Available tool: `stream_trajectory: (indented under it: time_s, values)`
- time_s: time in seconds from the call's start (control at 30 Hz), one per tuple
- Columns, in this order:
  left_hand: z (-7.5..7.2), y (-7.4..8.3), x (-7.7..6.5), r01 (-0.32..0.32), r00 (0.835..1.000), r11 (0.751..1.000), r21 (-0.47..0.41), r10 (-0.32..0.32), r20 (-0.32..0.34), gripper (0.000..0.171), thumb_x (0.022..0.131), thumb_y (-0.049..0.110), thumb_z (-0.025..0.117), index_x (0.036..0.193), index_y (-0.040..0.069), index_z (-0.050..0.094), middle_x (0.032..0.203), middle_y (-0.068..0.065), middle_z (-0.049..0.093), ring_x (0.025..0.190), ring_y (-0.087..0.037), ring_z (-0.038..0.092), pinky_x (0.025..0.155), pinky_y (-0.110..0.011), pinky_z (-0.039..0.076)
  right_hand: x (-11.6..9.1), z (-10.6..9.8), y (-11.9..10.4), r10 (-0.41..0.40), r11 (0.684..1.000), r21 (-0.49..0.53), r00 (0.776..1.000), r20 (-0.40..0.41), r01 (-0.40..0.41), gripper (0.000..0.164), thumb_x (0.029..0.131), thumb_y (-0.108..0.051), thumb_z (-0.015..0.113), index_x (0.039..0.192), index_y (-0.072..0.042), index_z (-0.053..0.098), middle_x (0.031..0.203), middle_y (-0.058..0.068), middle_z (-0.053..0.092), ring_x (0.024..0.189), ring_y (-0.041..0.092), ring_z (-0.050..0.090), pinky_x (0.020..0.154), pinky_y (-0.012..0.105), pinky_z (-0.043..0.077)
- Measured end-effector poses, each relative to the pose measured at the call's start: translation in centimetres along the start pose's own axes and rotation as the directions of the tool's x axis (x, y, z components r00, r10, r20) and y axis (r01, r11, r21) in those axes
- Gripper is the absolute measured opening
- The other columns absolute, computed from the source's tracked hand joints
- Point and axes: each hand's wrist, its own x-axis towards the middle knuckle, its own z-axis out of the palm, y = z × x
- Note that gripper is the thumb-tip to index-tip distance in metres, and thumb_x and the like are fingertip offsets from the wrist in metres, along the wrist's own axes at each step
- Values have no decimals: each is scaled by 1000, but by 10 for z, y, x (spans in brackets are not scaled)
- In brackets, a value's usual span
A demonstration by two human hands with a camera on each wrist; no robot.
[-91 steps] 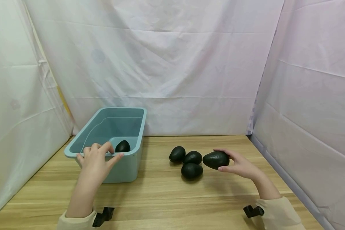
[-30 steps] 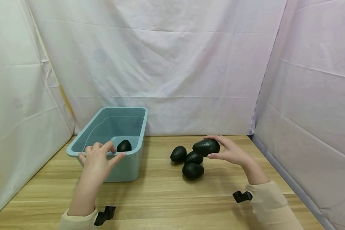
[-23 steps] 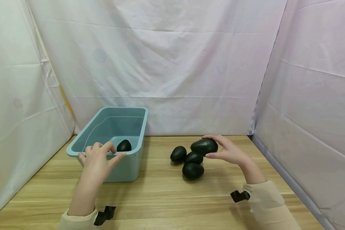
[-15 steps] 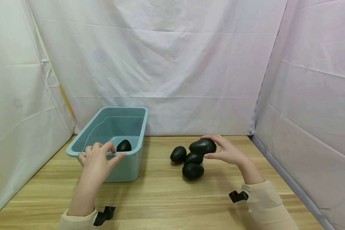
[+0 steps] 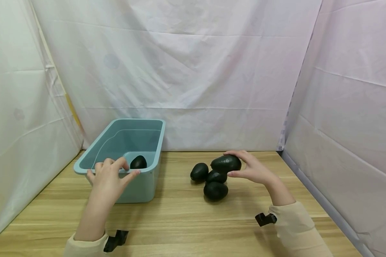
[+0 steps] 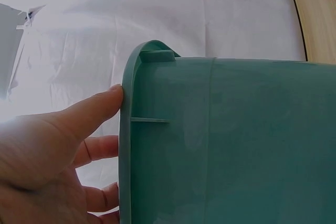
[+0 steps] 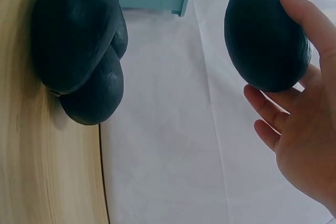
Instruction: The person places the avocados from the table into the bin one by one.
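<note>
My right hand (image 5: 255, 170) holds a dark green avocado (image 5: 226, 164) between thumb and fingers. In the right wrist view this avocado (image 7: 266, 35) hangs well off the wooden surface. Below it in the head view, three more avocados lie close together: one at the left (image 5: 199, 172), one in the middle (image 5: 216, 177) and one at the front (image 5: 216, 191). My left hand (image 5: 107, 180) grips the near rim of a blue-green plastic bin (image 5: 135, 191), fingers over the edge. The left wrist view shows the thumb (image 6: 97, 109) against that rim. One avocado (image 5: 138, 162) lies inside the bin.
A wood-grain table (image 5: 180, 228) bears the bin at the left and the avocados right of centre. White cloth (image 5: 193, 75) hangs behind the table, with more cloth at both sides. Black camera mounts (image 5: 265, 219) sit at both wrists.
My right hand has moved left and farther back with its avocado, bringing it over the group, and has slowed in the last half second. The left hand stays at the bin's rim.
</note>
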Motion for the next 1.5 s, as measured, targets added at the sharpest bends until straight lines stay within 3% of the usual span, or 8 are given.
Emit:
stream_trajectory:
  time_s: [0.13, 0.47, 1.17, 1.5]
  values:
    - [-1, 0, 1, -5, 1000, 1000, 0, 5, -5, 32, 85, 37, 73, 84, 12, 53, 101, -24, 49, 98, -51, 36, 87, -79, 9, 2, -1, -3, -7, 1000, -4, 1000, -1, 6, 62, 80, -31, 79, 135, -21, 53, 130, 2, 52, 118, 25, 45, 96, 54, 35]
    - [0, 1, 0, -5, 1000, 1000, 8, 5, 4, 33, 85, 39, 72, 83, 13, 52, 103, -26, 50, 98, -51, 37, 87, -79, 9, 10, 0, -4, 2, 999, -33, 1000, 8, -1, 62, 81, -34, 78, 135, -19, 53, 127, 3, 54, 115, 27, 43, 91, 59, 37]
    - [0, 0, -1, -4, 1000, 1000, -3, 4, 3, 32, 85, 37, 73, 82, 13, 52, 101, -24, 49, 95, -49, 37, 85, -76, 12, 34, 8, -12, 56, 998, 3, 998, 11, -56, 63, 79, -41, 78, 135, -28, 53, 124, 0, 53, 117, 25, 39, 92, 57, 36]
    - [1, -1, 0, -3, 1000, 1000, 4, 3, 6, 33, 85, 40, 72, 83, 13, 52, 100, -23, 49, 96, -49, 37, 86, -78, 10, 45, 14, -17, 86, 995, 41, 996, 11, -86, 64, 80, -28, 79, 137, -21, 52, 125, 9, 50, 123, 32, 38, 95, 60, 34]
